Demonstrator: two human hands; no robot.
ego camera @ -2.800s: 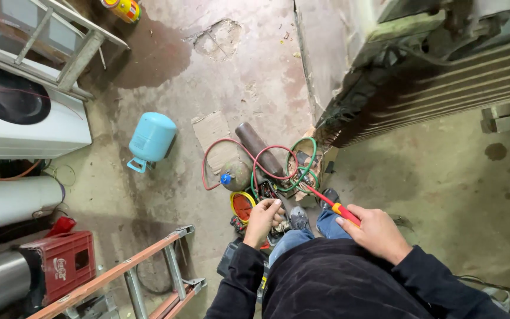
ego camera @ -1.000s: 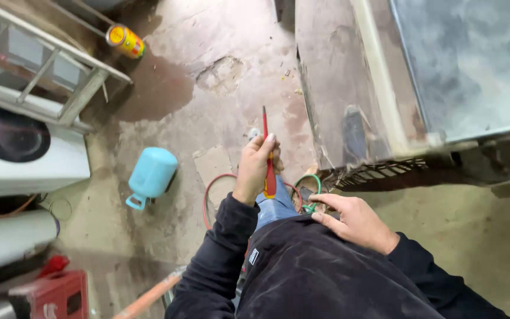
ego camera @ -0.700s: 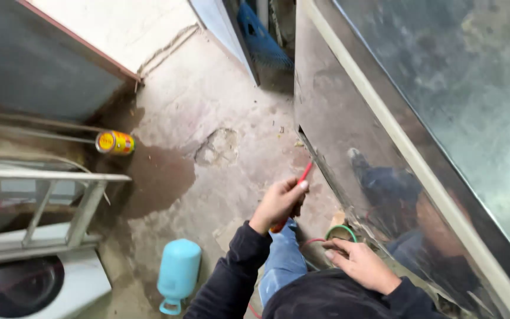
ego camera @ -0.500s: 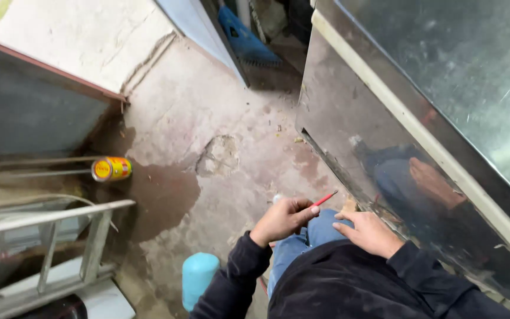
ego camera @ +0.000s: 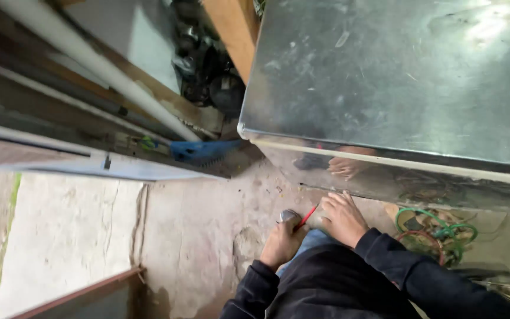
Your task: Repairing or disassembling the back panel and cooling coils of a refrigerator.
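Crouching beside a large metal cabinet [ego camera: 396,77], the person works with both hands low against its front face. The left hand [ego camera: 281,242] sits just short of the cabinet's lower edge, fingers closed around a slim red-handled tool [ego camera: 306,217], possibly a screwdriver; the handle end is buried in the fist and the shaft is blurred, so its kind cannot be confirmed. The tool slants up from the left hand toward the cabinet's base and passes just beside the right hand [ego camera: 342,217]. The right hand lies closer to the cabinet, fingers loosely curled and spread, tips near or touching the cabinet's bottom lip; whether it grips anything cannot be told, as its underside is hidden. A faint reflection of a hand shows in the cabinet's shiny lower panel directly above it.

To the right of the hands, under the cabinet's front edge, 2 coiled hoses lie together on the ground: 1 green [ego camera: 444,227] and 1 red [ego camera: 423,242], overlapping. Both dark sleeves [ego camera: 385,277] run back from the hands, away from the cabinet.

Left of the cabinet's near corner, a blue object [ego camera: 199,150] rests against a wall base. A white pipe [ego camera: 95,71] and a wooden beam [ego camera: 231,32] run diagonally beyond that corner. The concrete floor [ego camera: 196,230] in front of the cabinet is cracked and stained.
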